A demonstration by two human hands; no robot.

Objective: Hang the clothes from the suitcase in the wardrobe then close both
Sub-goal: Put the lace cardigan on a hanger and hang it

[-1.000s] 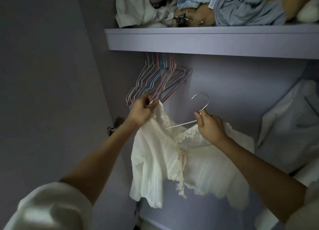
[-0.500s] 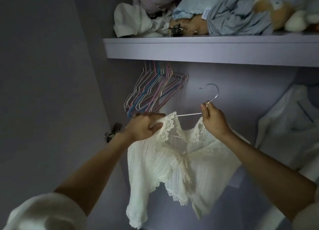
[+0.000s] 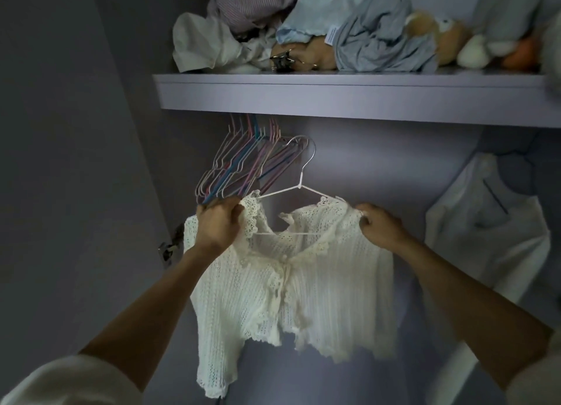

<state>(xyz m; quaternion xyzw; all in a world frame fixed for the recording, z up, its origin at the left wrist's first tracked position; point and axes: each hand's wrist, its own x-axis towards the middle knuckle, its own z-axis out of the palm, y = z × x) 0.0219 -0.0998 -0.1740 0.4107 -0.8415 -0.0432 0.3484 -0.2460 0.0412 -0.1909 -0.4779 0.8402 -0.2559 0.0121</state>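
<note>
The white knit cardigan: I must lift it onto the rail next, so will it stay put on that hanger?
Probably floppy: the cardigan sags below the thin hanger. Its open knit looks light and could snag. It may slide off, since both hands grip its shoulders.

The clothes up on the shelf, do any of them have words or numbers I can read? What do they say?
White tag on the light blue garment on the shelf: it carries print, but too small and blurred to read.
No other words, numbers or signs are visible anywhere.

Dim, bluish light throughout; corners fall into deep shadow, with wide-angle bending and soft blur toward the edges.
</note>
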